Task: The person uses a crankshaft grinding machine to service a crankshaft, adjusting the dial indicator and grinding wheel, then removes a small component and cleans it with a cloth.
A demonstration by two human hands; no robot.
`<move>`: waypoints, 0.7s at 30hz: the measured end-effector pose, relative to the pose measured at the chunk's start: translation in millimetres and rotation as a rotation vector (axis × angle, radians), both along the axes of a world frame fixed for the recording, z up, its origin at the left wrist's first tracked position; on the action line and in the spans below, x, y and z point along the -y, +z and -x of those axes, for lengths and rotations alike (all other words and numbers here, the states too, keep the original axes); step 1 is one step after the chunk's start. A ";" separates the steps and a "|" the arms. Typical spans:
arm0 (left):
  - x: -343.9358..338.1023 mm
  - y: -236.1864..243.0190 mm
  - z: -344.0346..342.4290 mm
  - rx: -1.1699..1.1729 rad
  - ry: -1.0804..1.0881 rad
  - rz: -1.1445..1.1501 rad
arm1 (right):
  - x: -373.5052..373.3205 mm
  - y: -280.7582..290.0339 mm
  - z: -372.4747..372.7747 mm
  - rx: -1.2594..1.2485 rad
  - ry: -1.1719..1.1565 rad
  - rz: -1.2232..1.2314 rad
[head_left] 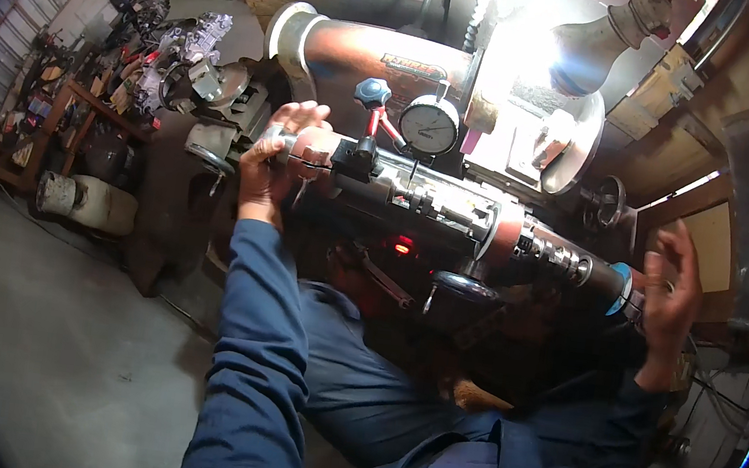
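Observation:
My left hand (276, 156) is at the left end of the horizontal metal fixture, its fingers on the silver end piece (284, 146) beside a reddish block (312, 150). A dial gauge (428, 126) on an arm with a blue knob (372, 92) stands over the bar, which carries a camshaft-like lobed shaft (430, 203). Farther right are a red-brown support (502, 236) and a blue ring (618, 289). My right hand (671, 294) is open beside that right end, fingers loosely bent and apart. Below the bar hangs a chrome handwheel (464, 285).
A grinding machine with a lit wheel housing (573, 141) and a large reddish pipe (360, 45) rises behind the fixture. Cluttered metal parts (201, 49), a wooden frame (60, 125) and a cream cylinder (88, 204) are at left on the concrete floor (72, 337). Cables (715, 393) run at lower right.

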State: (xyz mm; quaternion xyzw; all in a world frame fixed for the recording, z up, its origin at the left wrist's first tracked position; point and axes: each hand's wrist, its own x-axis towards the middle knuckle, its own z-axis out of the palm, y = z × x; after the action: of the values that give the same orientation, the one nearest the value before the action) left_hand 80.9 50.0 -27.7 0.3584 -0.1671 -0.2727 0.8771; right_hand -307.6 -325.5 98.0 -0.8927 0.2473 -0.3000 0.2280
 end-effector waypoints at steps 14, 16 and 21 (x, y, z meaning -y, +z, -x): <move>-4.3 2.1 -20.5 -0.360 0.262 -0.155 | 158.7 -87.0 155.6 -0.003 -0.120 -0.523; -4.6 5.4 -15.7 -0.318 0.343 -0.161 | 172.4 -104.1 162.2 0.165 -0.159 -0.563; -15.4 -0.2 -16.0 -0.448 0.542 -0.300 | 221.9 -137.6 165.1 0.293 -0.161 -0.968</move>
State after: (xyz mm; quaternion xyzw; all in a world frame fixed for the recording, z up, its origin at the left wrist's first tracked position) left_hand 96.9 65.3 -27.9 0.4457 0.1714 -0.1242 0.8698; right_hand -472.8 -547.4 -39.5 -0.6113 0.3914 -0.2897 0.6238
